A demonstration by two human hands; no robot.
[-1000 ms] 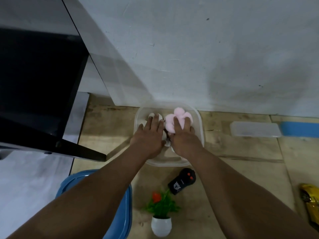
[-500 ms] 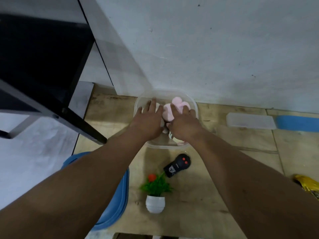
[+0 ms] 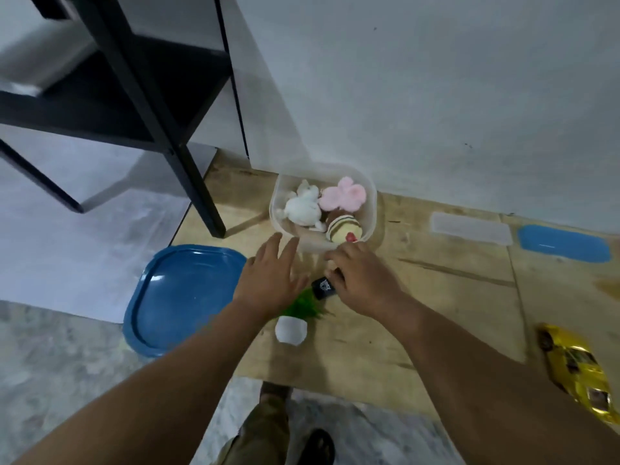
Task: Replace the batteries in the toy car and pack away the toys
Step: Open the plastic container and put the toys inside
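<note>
1 head view (wide-angle), steeply downward, near floor (image 3: 369,347)

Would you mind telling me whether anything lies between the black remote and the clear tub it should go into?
Nothing visible blocks it. The black remote under the right hand lies just in front of the clear tub, whose top is open; soft toys already fill much of it.

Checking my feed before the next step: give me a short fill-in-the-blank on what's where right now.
1. The pink plush toy lies inside the clear plastic ____.
2. The right hand rests over the small ____ remote control.
3. The yellow toy car sits at the ____ edge of the view.
4. The blue square lid lies to the ____ of the left hand.

Answers: container; black; right; left
</note>
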